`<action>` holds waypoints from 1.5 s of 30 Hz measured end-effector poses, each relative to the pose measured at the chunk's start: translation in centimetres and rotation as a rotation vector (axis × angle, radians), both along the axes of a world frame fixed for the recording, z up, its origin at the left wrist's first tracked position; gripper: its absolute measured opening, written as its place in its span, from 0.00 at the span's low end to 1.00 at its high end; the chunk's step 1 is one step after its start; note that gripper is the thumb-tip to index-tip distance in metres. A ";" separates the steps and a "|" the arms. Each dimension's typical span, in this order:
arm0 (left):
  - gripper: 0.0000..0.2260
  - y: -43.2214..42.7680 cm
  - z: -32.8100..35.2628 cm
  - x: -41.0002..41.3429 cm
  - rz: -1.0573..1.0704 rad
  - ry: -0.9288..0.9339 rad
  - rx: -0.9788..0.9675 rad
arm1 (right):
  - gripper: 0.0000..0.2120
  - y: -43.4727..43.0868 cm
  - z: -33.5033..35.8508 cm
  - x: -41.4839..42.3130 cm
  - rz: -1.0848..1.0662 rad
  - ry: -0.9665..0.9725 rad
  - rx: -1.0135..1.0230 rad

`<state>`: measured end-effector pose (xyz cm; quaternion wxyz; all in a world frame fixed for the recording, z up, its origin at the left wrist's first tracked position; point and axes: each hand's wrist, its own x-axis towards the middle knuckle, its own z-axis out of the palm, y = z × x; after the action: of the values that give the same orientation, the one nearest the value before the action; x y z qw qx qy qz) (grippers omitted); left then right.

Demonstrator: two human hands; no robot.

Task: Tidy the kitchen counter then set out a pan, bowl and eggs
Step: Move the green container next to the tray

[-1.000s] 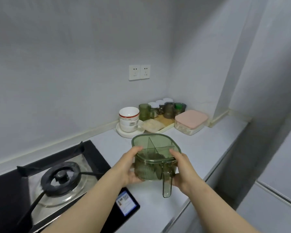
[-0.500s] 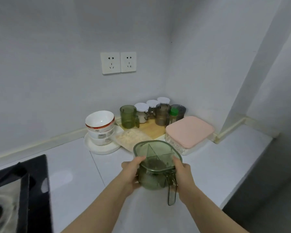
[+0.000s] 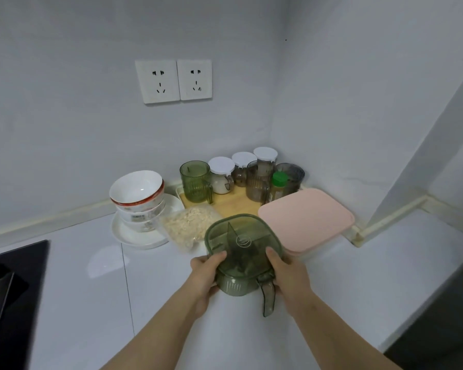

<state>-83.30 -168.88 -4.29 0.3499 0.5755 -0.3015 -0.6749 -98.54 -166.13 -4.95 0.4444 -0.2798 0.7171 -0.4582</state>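
Observation:
A translucent green container (image 3: 241,252) with a divided lid and a handle pointing toward me is held between both hands above the white counter (image 3: 91,284). My left hand (image 3: 205,276) grips its left side, thumb on the lid. My right hand (image 3: 289,276) grips its right side next to the handle. Stacked white bowls (image 3: 137,194) with red rims stand on a white plate (image 3: 129,236) at the back left. No pan or eggs are in view.
In the corner stand a green mug (image 3: 195,181), white-lidded jars (image 3: 222,174), smoky cups and a green-capped bottle (image 3: 278,185) on a wooden board (image 3: 235,202). A bag of flakes (image 3: 187,227) and a pink-lidded box (image 3: 308,217) lie just beyond the container. The black stove (image 3: 8,284) is at left.
I have carried the green container toward the corner, and the view has moved right and closer; the stove burner has left the view. Both hands keep their grip.

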 end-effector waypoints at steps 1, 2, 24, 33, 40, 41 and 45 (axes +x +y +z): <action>0.20 -0.1 0.1 -0.1 0.005 0.002 -0.002 | 0.15 -0.2 0.1 -0.1 -0.014 0.013 0.002; 0.19 -0.2 0.1 -0.2 0.005 0.004 -0.003 | 0.15 -0.3 0.3 -0.1 -0.027 0.026 0.007; 0.20 0.0 3.0 1.1 -0.029 0.015 0.088 | 0.21 0.2 2.0 -0.6 -0.101 0.217 0.071; 0.11 1.0 8.1 5.0 0.020 -0.142 -0.196 | 0.13 2.7 8.4 3.1 -0.135 0.299 -0.228; 0.02 6.5 11.0 8.6 0.001 -0.134 -0.351 | 0.06 5.9 10.4 9.5 0.045 0.160 -0.323; 0.02 7.7 11.2 9.3 0.009 -0.140 -0.351 | 0.05 6.5 10.5 10.4 0.074 0.148 -0.321; 0.02 13.0 11.0 12.4 0.117 -0.164 -0.338 | 0.04 10.1 10.6 14.2 0.216 0.079 -0.317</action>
<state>-70.86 -155.91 6.70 0.4544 0.5782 -0.4040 -0.5440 -84.35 -156.02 5.62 0.4129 -0.4394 0.6186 -0.5038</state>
